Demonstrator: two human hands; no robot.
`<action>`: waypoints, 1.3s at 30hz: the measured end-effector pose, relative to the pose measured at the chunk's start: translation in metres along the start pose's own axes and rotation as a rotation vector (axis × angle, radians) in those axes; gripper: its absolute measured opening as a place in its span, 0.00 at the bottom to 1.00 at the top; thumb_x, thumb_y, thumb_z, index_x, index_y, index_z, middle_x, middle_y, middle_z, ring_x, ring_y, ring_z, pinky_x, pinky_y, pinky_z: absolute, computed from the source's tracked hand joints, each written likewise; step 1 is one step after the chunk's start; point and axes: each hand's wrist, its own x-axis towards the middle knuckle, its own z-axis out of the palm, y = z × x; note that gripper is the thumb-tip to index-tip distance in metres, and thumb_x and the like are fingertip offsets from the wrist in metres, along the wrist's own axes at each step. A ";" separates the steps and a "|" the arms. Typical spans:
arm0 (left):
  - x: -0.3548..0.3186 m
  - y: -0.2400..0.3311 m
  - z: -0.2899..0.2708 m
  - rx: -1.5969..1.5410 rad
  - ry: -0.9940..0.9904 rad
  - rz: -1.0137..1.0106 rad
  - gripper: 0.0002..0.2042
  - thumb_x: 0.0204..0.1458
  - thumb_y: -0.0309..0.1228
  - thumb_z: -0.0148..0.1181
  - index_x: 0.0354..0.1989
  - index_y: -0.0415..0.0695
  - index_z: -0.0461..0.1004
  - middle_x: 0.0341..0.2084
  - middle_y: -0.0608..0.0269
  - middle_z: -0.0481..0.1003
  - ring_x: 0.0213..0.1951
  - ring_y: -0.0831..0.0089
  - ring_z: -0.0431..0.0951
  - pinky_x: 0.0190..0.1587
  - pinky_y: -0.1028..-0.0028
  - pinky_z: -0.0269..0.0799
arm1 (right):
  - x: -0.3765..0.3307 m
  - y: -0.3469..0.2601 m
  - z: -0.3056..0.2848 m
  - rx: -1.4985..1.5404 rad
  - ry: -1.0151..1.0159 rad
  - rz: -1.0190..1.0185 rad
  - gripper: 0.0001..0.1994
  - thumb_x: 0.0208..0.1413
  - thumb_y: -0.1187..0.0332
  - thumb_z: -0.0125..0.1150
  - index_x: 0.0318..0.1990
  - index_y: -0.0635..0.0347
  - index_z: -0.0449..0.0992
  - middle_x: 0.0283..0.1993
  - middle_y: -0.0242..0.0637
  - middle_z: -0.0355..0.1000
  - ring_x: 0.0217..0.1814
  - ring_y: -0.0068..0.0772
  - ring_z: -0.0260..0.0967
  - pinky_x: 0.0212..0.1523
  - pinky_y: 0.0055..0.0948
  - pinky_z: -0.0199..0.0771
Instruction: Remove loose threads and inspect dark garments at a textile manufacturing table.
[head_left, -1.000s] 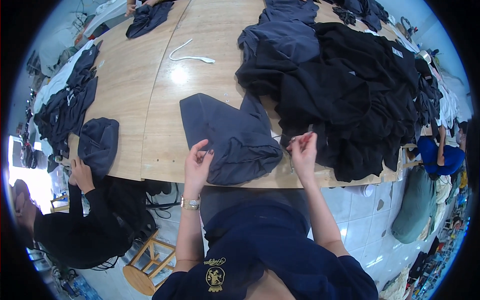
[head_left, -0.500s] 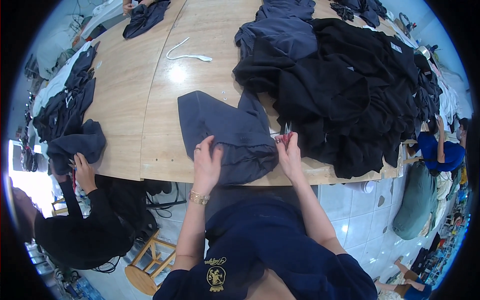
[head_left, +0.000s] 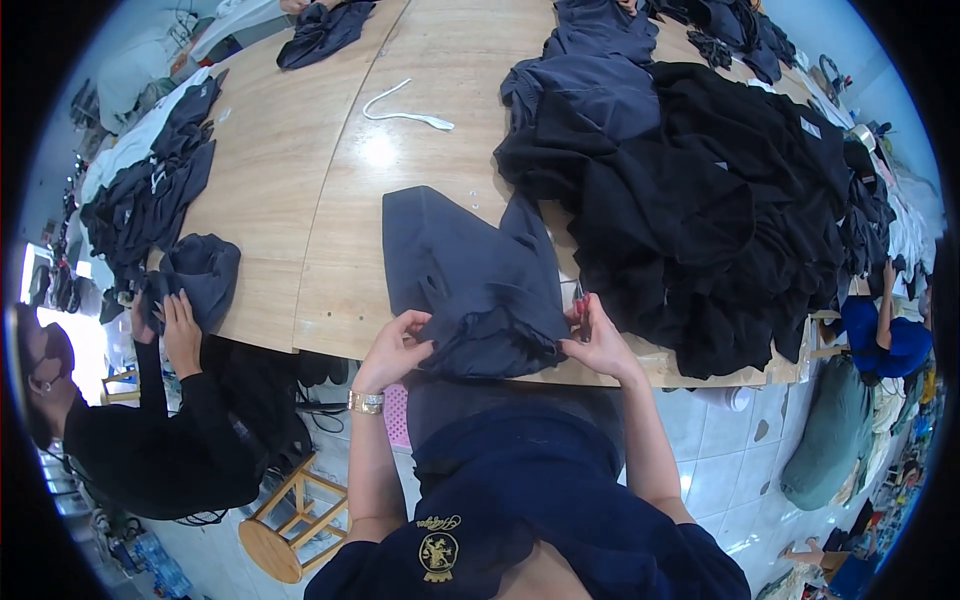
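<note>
A dark grey-blue garment [head_left: 465,245], shaped like shorts, lies at the table's near edge. Two leg-like parts point away from me and its gathered band faces me. My left hand [head_left: 395,350] pinches the left end of this band between thumb and fingers. At the band's right end, my right hand [head_left: 603,347] is closed with thumb and finger on the cloth. Small red-handled scissors [head_left: 581,305] are tucked in that same hand, blades pointing away and partly hidden by the fingers.
A big heap of black garments [head_left: 690,200] covers the table [head_left: 340,230] to the right, with grey-blue ones [head_left: 585,90] behind. A white curved strip [head_left: 408,115] lies ahead. At left, a co-worker [head_left: 160,430] handles dark cloth [head_left: 200,275] beside a wooden stool [head_left: 290,525].
My hands have drawn nearer to me and gripped both ends of the band, which now looks more bunched. The scissors' blades stand out less. The co-worker's hands have shifted on their cloth.
</note>
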 end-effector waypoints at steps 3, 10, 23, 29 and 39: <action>-0.001 -0.001 0.000 0.077 0.105 0.093 0.12 0.42 0.18 0.57 0.38 0.39 0.71 0.27 0.68 0.69 0.29 0.83 0.69 0.34 0.81 0.67 | 0.003 -0.005 0.007 -0.092 0.110 -0.134 0.26 0.40 0.74 0.62 0.46 0.61 0.55 0.40 0.45 0.66 0.39 0.34 0.66 0.41 0.30 0.66; -0.017 0.061 -0.006 0.382 0.880 0.388 0.09 0.39 0.14 0.50 0.28 0.41 0.69 0.17 0.67 0.60 0.21 0.78 0.61 0.22 0.77 0.57 | 0.011 -0.050 -0.008 -0.165 0.647 -0.315 0.14 0.40 0.80 0.56 0.31 0.61 0.57 0.23 0.35 0.60 0.23 0.27 0.60 0.26 0.24 0.63; -0.015 0.022 0.003 0.600 1.005 0.464 0.10 0.37 0.15 0.51 0.30 0.39 0.65 0.29 0.55 0.66 0.32 0.59 0.69 0.29 0.69 0.66 | 0.004 -0.037 0.016 -0.345 0.631 -0.435 0.17 0.35 0.81 0.55 0.37 0.65 0.61 0.35 0.46 0.60 0.34 0.50 0.63 0.34 0.36 0.66; -0.014 -0.016 0.007 0.175 0.652 0.157 0.07 0.43 0.19 0.54 0.32 0.40 0.64 0.27 0.61 0.67 0.20 0.74 0.70 0.26 0.74 0.68 | 0.003 0.009 0.028 -0.258 0.528 -0.289 0.14 0.39 0.80 0.52 0.37 0.64 0.60 0.32 0.47 0.61 0.34 0.51 0.62 0.38 0.35 0.65; 0.007 -0.026 -0.004 -0.310 0.444 0.112 0.11 0.52 0.32 0.49 0.35 0.37 0.72 0.31 0.60 0.72 0.39 0.75 0.71 0.45 0.74 0.64 | 0.028 -0.066 0.035 -0.417 0.717 -0.630 0.20 0.36 0.72 0.70 0.32 0.62 0.62 0.35 0.42 0.63 0.37 0.41 0.61 0.39 0.32 0.62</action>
